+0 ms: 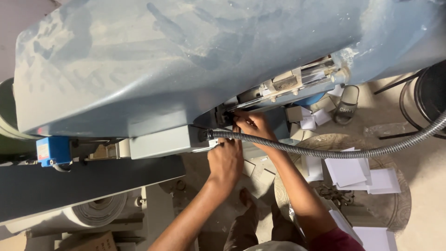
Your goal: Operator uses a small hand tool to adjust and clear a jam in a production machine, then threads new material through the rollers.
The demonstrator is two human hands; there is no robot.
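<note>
Ribbed grey metal conduit hose point(325, 152), at the dusty blue machine housing's point(162, 65) 5 o'clock underside, crosses both forearms: left hand point(226, 160) grip closed at its end, right hand point(253, 124) fingers curled into the dark recess, pinch unclear; white paper sheets point(346, 171) on floor.

You've got two bare hands, left point(226, 160) and right point(252, 124), at one dusty blue-grey metal machine housing point(186, 60). One grey ribbed flexible hose point(325, 152). One blue plastic box point(53, 149). One black sandal point(347, 104). One white paper roll point(95, 211). White paper sheets point(346, 171), roughly six, overlapping.
</note>
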